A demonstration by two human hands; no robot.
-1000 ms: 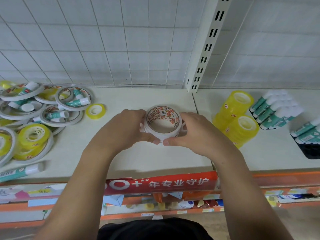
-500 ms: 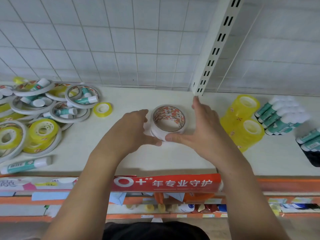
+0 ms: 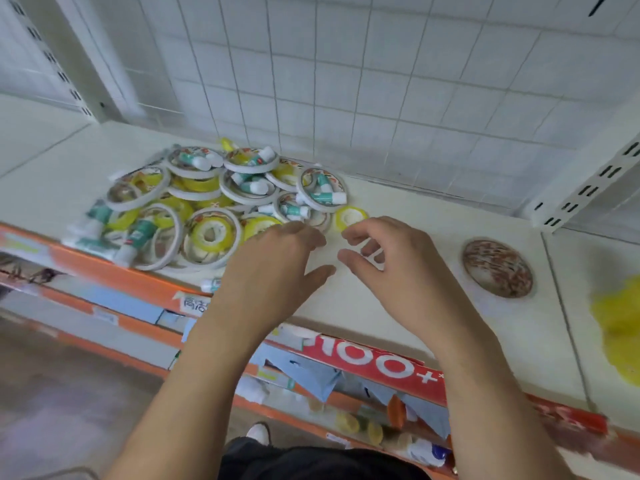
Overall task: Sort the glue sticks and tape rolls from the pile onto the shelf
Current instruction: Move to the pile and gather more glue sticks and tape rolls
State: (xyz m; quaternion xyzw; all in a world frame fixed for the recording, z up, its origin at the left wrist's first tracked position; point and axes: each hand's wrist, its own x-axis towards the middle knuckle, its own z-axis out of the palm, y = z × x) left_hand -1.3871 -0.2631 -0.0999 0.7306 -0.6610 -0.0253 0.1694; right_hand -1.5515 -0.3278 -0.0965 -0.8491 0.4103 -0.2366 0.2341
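A pile [image 3: 214, 199] of white tape rings, yellow tape rolls and green-and-white glue sticks lies on the cream shelf [image 3: 408, 306] at the left. A small yellow roll [image 3: 349, 216] sits at the pile's right edge. My left hand [image 3: 277, 261] and my right hand [image 3: 391, 261] hover side by side just right of the pile, fingers loosely curled, holding nothing. The stack of white tape rolls with the patterned core [image 3: 497, 268] stands alone on the shelf to the right of my hands.
A blurred stack of yellow tape rolls [image 3: 620, 330] shows at the far right. A white slotted upright [image 3: 588, 185] and a wire grid back the shelf. The orange shelf edge with a red label strip [image 3: 374, 365] runs along the front, with a lower shelf below.
Both hands let go of the white tape stack, which stays on the shelf. They moved left toward the pile, and the view swung left with them.
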